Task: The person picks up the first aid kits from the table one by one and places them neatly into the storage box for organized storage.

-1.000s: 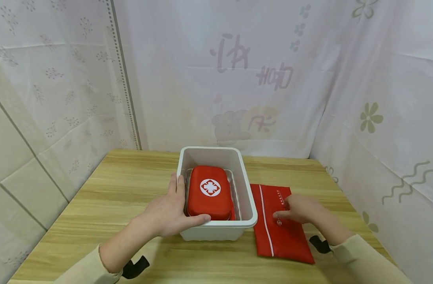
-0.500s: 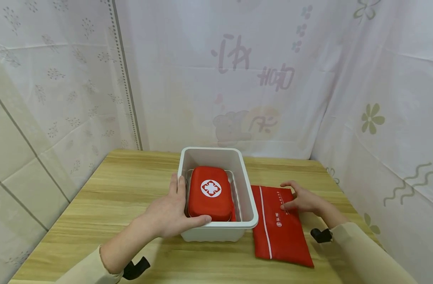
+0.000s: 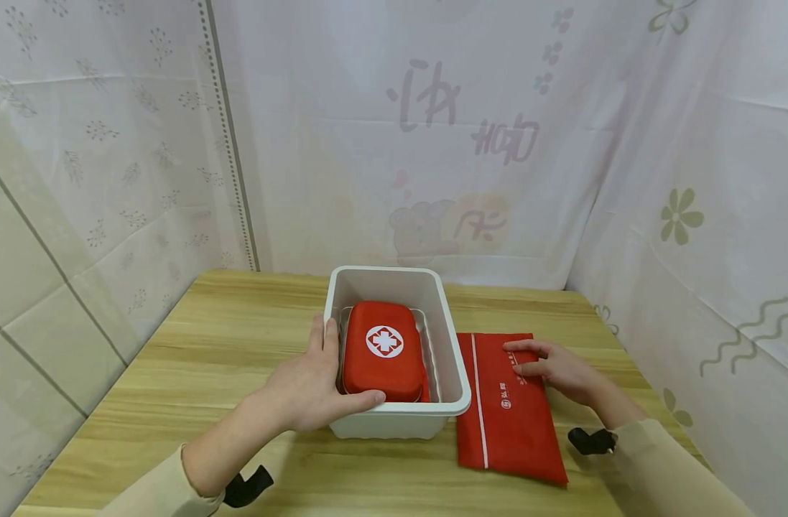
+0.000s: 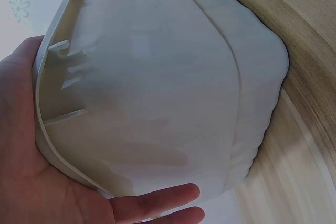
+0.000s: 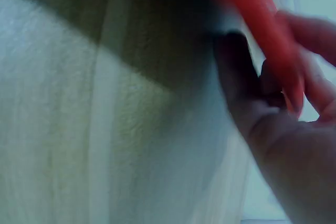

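A white plastic bin (image 3: 460,380) stands on the table with a red first aid case (image 3: 382,377) inside, its white cross facing up. My left hand (image 3: 299,391) rests around the bin's near left corner, thumb along the front rim and fingers straight along the side. In the left wrist view, the palm meets the rim and two fingers lie along the bin's outer wall (image 4: 152,82). A flat red fabric pouch (image 3: 516,438) lies right of the bin. My right hand (image 3: 564,373) pinches its right edge; the right wrist view shows fingers (image 5: 236,72) on both sides of the pouch.
Beneath the first aid case, a clear container (image 3: 431,359) lines part of the bin. The wooden table (image 3: 238,323) ends at a patterned curtain (image 3: 400,143) behind and on both sides. Black pieces (image 3: 245,488) sit at both cuffs.
From above the pouch's printed face, my right hand has moved to its right edge and gripped there. The pouch has shifted slightly. My left hand and the bin have stayed put.
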Tool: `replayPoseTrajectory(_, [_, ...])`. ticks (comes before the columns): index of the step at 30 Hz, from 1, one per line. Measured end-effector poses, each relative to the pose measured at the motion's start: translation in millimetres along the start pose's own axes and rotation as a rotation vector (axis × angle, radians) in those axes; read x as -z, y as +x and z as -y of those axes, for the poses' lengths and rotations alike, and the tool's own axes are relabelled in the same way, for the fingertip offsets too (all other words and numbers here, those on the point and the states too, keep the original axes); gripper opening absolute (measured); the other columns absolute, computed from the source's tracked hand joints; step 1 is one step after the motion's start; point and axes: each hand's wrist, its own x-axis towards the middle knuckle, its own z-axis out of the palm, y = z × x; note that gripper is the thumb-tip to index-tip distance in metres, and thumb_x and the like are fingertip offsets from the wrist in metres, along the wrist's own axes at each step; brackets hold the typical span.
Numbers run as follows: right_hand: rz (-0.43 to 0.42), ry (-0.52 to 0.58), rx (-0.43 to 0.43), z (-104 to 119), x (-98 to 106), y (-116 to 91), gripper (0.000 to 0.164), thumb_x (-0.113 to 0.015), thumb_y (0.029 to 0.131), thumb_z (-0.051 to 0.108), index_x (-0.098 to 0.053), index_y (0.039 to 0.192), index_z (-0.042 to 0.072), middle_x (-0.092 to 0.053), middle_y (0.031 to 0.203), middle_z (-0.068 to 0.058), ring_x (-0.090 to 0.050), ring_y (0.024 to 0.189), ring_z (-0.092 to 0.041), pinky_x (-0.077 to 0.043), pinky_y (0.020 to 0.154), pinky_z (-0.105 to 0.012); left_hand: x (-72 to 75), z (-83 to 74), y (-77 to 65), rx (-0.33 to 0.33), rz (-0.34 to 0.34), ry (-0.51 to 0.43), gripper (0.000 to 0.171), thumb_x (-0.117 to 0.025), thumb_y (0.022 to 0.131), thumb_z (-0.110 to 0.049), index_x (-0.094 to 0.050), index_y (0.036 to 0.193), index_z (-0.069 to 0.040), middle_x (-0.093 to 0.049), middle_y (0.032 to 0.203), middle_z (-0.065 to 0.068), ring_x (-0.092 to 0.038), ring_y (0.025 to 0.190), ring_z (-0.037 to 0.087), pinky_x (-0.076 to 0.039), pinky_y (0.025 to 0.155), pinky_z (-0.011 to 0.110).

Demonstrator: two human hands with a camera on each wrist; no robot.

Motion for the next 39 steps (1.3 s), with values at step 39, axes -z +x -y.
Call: replayPoseTrajectory(39, [0.030, 0.411, 0.202, 11, 40, -28, 0.065, -0.053, 0.112, -0.004, -0.048, 0.168, 0.029, -0.061, 0.139, 0.005, -0.072, 0.118, -0.017, -0.065, 0.095, -0.039, 1.1, -0.5, -1.4, -0.008, -0.007, 0.004, 0.147, -0.066, 0.082, -0.092, -0.006, 0.174, 0.006, -0.004, 0.181, 0.032, -0.078, 0.106, 0.041, -0.061, 0.096, 0.055])
